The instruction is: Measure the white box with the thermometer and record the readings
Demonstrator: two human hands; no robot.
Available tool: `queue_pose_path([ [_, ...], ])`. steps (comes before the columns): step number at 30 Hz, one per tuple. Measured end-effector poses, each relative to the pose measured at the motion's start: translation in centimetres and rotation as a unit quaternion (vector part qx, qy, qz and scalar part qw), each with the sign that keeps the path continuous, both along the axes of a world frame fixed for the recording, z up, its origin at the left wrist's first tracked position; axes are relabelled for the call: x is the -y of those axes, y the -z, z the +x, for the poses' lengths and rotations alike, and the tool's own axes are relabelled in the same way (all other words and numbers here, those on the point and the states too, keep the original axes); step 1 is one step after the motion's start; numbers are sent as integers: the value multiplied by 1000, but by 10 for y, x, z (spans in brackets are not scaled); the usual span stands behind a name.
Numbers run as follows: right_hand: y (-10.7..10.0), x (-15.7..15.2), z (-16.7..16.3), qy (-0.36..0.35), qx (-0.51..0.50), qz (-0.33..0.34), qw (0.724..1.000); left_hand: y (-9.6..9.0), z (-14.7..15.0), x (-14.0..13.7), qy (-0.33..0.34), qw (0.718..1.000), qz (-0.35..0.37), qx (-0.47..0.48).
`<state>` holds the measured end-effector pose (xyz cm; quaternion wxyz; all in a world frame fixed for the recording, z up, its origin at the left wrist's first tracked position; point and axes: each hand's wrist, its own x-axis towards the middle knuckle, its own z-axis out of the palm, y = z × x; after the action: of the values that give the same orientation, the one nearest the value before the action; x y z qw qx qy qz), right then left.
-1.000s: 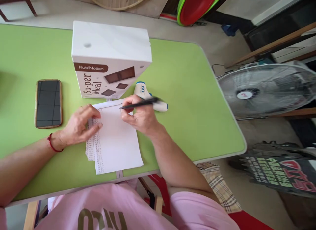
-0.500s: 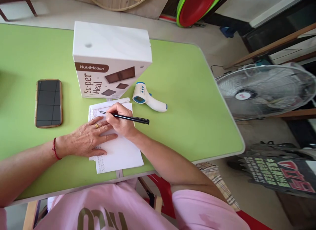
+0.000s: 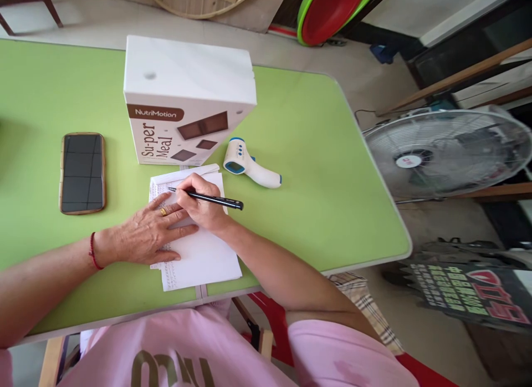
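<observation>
Between the fingers of my right hand point(image 3: 201, 204) is a black pen point(image 3: 218, 199), its tip down at the written lines near the top left of the paper sheets point(image 3: 203, 259). Small handwriting runs along the left side of the sheets; the rest of the upper page is bare white. My left hand point(image 3: 152, 232) lies flat on the paper with its fingers spread, wearing a gold ring and a red string bracelet point(image 3: 95, 251). Its fingertips reach close to the right hand, which covers part of the page.
A tall white box point(image 3: 189, 101) stands just behind the paper. To its right lies a white and blue infrared thermometer point(image 3: 251, 164), and a phone point(image 3: 82, 173) rests at the left. All are on the green table point(image 3: 328, 193). A fan point(image 3: 444, 154) stands beyond the right edge.
The rear end of the pen has shifted slightly left and down as the right hand's fingers moved a little. The left hand and the paper have stayed in place.
</observation>
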<state>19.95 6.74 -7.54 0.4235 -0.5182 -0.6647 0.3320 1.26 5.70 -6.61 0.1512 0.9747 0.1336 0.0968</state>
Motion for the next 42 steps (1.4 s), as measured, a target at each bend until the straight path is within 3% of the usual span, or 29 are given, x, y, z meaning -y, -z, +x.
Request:
queue_pose_path([
  [19, -1, -1, 2, -10, -1, -3, 1000, 1, 0, -1, -3, 1000, 13, -12],
  [23, 0, 1, 1, 13, 1, 10, 1000, 1, -1, 0, -1, 1000, 11, -11],
  [29, 5, -1, 0, -5, -25, 64, 998, 0, -1, -1, 1, 1000, 9, -15],
  [42, 6, -1, 1, -10, -19, 80, 997, 0, 1, -1, 3, 1000, 12, -13],
])
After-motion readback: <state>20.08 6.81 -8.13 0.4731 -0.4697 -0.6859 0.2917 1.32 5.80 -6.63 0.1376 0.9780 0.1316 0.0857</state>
